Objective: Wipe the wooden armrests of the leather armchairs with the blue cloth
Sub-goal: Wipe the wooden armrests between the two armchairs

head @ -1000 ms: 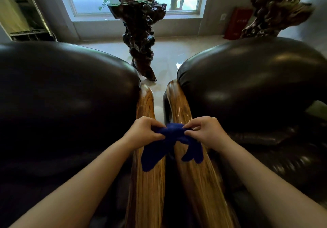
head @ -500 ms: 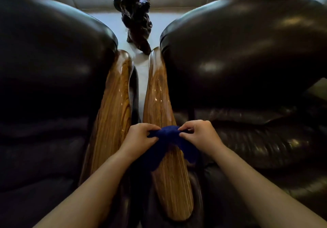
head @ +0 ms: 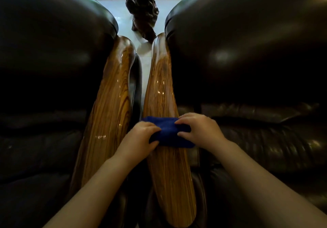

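Two dark leather armchairs stand side by side, each with a glossy striped wooden armrest. The blue cloth (head: 168,133) lies folded flat across the right armrest (head: 163,89), about midway along it. My left hand (head: 139,137) grips the cloth's left end, and my right hand (head: 198,130) presses on its right end. The left armrest (head: 113,95) runs parallel, bare, just left of my left hand.
The left armchair (head: 49,50) and the right armchair (head: 247,50) fill both sides. A narrow gap runs between the armrests. A dark gnarled wood sculpture (head: 141,13) stands on the pale floor beyond the chairs.
The cloth was bunched and held above the armrests; now it is folded flat on the right armrest. My view has tilted down and moved closer to the chairs.
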`<state>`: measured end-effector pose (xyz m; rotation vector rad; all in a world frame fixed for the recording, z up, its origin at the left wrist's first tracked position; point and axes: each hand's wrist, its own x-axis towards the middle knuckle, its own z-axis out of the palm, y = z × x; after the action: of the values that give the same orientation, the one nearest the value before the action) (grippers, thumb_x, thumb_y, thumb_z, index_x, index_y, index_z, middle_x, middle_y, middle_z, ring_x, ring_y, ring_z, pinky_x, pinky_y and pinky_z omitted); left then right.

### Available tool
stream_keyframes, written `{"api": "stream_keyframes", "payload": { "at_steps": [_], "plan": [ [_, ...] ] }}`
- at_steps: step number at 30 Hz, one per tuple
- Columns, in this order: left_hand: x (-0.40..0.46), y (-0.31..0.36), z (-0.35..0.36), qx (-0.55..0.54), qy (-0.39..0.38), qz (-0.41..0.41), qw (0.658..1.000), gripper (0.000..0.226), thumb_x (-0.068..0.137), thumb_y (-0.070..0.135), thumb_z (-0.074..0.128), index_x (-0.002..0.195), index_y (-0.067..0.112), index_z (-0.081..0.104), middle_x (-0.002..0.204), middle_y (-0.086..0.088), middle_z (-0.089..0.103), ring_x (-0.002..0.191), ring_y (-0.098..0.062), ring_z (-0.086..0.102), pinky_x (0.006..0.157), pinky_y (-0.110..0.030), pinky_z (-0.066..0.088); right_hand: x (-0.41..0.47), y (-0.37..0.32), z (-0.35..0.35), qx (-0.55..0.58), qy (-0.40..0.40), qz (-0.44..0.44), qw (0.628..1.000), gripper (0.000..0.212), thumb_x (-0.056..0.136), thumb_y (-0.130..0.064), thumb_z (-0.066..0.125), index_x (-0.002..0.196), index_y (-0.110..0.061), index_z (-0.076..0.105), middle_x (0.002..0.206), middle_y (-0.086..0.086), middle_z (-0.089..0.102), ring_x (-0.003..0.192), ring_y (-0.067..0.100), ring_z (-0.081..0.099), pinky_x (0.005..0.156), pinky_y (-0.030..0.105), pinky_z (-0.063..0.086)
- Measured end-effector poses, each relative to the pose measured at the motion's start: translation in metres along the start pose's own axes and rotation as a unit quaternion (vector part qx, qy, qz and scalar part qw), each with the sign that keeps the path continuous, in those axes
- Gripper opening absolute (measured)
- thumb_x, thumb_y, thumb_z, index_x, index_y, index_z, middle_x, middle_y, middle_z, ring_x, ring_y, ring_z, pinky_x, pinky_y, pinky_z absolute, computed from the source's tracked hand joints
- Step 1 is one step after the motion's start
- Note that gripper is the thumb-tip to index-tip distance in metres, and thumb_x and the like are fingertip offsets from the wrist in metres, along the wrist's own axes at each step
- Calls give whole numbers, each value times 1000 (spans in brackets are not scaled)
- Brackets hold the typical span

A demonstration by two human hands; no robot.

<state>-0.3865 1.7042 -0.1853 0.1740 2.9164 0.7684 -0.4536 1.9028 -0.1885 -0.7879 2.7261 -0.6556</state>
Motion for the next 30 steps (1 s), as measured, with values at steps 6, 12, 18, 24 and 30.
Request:
{"api": "stream_keyframes", "payload": {
  "at_steps": [6, 12, 18, 24, 30],
  "plan": [
    [3, -16, 53, -52, 119, -57, 990, 41, 92, 23, 44, 132, 16, 43, 138, -3, 49, 131, -8, 37, 109, -24, 24, -12, 21, 70, 20, 151, 119, 981, 48, 93, -33, 45, 139, -25, 34, 151, 4, 31, 142, 19, 18, 113, 41, 18],
    [7, -20, 122, 50, 93, -92, 990, 56, 91, 37, 11, 141, 25, -10, 152, 6, -12, 141, -11, -16, 118, -43, 1, -9, 4, 132, 24, 183, 156, 970, 59, 93, -46, 17, 143, -31, -10, 155, -2, -8, 143, 14, -12, 117, 46, 3],
    [36, -35, 132, 22, 133, -134, 982, 58, 90, 44, 20, 142, 37, -3, 154, 4, -7, 143, -18, -9, 114, -47, 0, 30, 10, 141, 69, 218, 165, 960, 63, 90, -55, 23, 142, -37, -8, 156, -2, -10, 143, 17, -11, 113, 44, 19],
    [71, -62, 108, -36, 107, -84, 990, 59, 90, 42, 23, 139, 45, -9, 153, 11, -14, 142, -9, -17, 114, -44, -2, 68, 13, 128, 29, 190, 157, 969, 64, 92, -51, 25, 145, -34, -8, 156, 3, -9, 144, 21, -9, 115, 47, 15],
    [134, -85, 82, -76, 110, -52, 990, 58, 88, 45, 18, 134, 53, -18, 145, 27, -28, 138, 0, -24, 114, -40, -3, 132, 19, 105, 10, 188, 153, 970, 62, 91, -50, 19, 143, -37, -12, 156, 1, -14, 143, 18, -12, 115, 44, 7]
  ]
}}
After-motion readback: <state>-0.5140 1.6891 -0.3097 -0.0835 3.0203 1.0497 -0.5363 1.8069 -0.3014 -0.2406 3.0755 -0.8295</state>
